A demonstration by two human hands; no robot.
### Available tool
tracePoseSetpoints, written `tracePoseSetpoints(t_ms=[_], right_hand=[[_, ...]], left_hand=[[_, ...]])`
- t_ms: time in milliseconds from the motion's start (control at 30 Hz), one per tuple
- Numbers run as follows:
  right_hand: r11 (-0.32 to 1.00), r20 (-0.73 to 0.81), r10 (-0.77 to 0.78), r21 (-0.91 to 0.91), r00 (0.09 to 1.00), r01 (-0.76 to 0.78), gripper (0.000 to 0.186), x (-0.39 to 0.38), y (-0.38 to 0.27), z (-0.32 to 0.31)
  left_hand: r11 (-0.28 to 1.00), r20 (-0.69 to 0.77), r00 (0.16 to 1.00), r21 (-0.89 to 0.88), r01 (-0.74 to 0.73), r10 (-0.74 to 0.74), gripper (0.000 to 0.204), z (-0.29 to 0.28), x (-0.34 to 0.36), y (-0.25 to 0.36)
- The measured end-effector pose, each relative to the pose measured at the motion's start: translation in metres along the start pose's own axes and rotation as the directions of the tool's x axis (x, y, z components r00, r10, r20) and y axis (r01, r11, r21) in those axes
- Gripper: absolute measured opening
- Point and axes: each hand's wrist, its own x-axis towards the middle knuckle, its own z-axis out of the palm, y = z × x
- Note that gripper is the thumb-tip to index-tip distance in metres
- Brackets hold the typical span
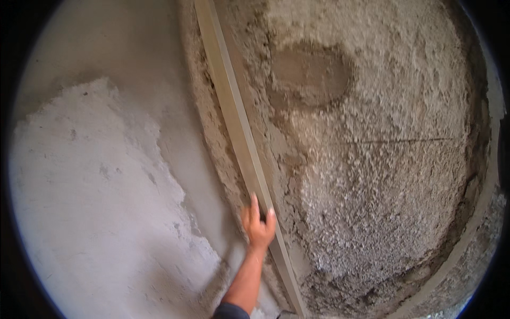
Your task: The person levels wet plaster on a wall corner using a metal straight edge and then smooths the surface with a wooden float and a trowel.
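Observation:
A long, pale, straight bar, a plasterer's straightedge [234, 106], lies against the wall. It slants from the upper middle down to the lower right of centre. My left hand [258, 228] is on its lower half, back of the hand showing. The index finger points up along the face and the thumb rests by the right edge; the other fingers are partly hidden. Strips of damp brown mortar [289, 212] run along both sides of the bar. My right hand is out of view.
Rough, bumpy render [372, 212] covers the wall on the right, with a smooth brown mortar patch [311, 74] near its top and a thin horizontal groove. Left of the bar is smooth grey plaster [175, 117] beside a whitish area [95, 202]. A ledge [451, 266] curves along the right.

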Motion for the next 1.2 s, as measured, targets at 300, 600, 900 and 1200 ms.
tracePoseSetpoints(t_ms=[300, 600, 900, 1200], right_hand=[[0.561, -0.205, 0.114, -0.795, 0.972, -0.233, 0.027, -0.023, -0.100, 0.061], [0.516, -0.229, 0.107, -0.819, 0.967, -0.251, 0.016, -0.083, -0.143, 0.146], [0.616, -0.462, 0.250, -0.602, 0.851, -0.508, 0.017, -0.110, -0.125, 0.161], [0.533, -0.546, 0.213, -0.630, 0.810, -0.564, 0.020, -0.144, -0.106, 0.164]], left_hand=[[0.999, 0.072, 0.997, -0.029, 0.042, -0.040, 0.067, 0.024, -0.005, -0.022], [0.981, 0.198, 0.962, -0.009, 0.193, -0.187, 0.070, -0.030, -0.149, 0.015], [0.686, 0.525, 0.497, 0.257, 0.681, -0.691, 0.092, -0.038, -0.263, 0.041], [0.625, 0.644, 0.312, 0.336, 0.705, -0.698, 0.056, -0.026, -0.328, 0.021]])
